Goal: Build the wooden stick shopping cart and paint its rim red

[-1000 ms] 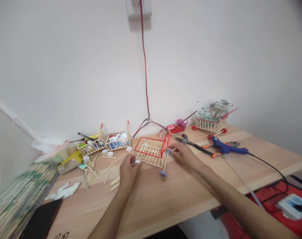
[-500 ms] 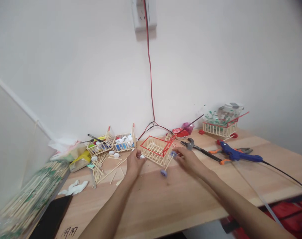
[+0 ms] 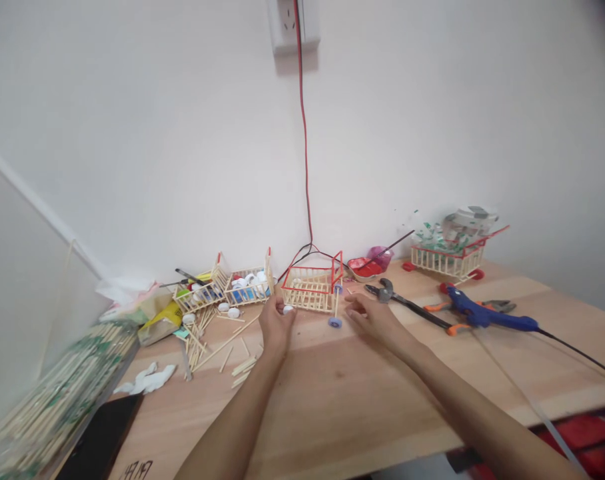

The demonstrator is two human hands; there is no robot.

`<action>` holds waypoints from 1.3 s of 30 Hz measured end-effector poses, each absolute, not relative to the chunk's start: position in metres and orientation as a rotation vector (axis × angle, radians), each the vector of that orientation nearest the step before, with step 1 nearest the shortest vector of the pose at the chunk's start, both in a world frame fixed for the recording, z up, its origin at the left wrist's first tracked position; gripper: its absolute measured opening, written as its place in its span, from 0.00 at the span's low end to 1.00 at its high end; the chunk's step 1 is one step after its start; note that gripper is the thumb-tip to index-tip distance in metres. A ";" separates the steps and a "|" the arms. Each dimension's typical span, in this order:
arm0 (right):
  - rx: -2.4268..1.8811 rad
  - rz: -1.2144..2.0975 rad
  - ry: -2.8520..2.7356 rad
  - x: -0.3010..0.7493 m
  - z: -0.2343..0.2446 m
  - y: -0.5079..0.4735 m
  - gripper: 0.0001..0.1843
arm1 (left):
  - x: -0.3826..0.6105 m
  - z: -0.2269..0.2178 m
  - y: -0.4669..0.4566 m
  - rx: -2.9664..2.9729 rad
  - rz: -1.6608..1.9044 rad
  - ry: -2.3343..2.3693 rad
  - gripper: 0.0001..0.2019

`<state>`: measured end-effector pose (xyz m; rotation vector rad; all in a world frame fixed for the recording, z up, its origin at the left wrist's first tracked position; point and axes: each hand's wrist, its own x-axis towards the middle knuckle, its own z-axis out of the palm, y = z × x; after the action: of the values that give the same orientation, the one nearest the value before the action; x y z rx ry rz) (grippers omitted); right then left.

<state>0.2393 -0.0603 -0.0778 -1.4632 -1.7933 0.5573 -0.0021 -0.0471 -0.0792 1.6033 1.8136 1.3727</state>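
A miniature shopping cart [image 3: 308,300] built of thin wooden sticks, with a red-painted rim and handle frame, stands on the table in front of me. My left hand [image 3: 276,325] is closed at the cart's left end, thumb and fingers around a small white wheel [image 3: 288,310] there. Its fingertips are partly hidden. At the cart's right end, a blue-purple wheel [image 3: 335,323] sits on a stick axle, and a second one shows behind it. My right hand [image 3: 366,313] is just right of these wheels, apart from the cart, fingers loosely spread with nothing between them.
Two stick baskets [image 3: 247,288] with small items stand left, beside loose sticks [image 3: 197,340]. Red paint containers [image 3: 366,268], pliers [image 3: 407,307] and a blue glue gun [image 3: 487,317] lie right. Another cart [image 3: 445,261] stands behind. Bagged sticks [image 3: 72,393] and a black phone-like slab [image 3: 102,433] lie left.
The cart has turned, so its handle end now faces right. My right hand has come off the blue-purple wheel; my left hand stays at the left end.
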 end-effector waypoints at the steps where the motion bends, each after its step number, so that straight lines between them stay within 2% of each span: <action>1: -1.464 0.570 -1.798 0.236 -0.078 -0.061 0.18 | -0.001 -0.078 -0.047 1.601 1.377 1.820 0.08; 21: -1.388 0.626 -1.780 0.217 -0.083 -0.035 0.21 | 0.018 -0.070 -0.051 1.521 1.470 1.734 0.12; 39: -1.308 0.689 -1.624 0.218 -0.096 -0.024 0.23 | 0.017 -0.084 -0.042 1.535 1.486 1.673 0.08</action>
<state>0.2181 -0.0240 -0.0962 -1.3084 -1.6243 0.6893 0.0166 -0.0424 -0.0837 1.5350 1.6727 1.4859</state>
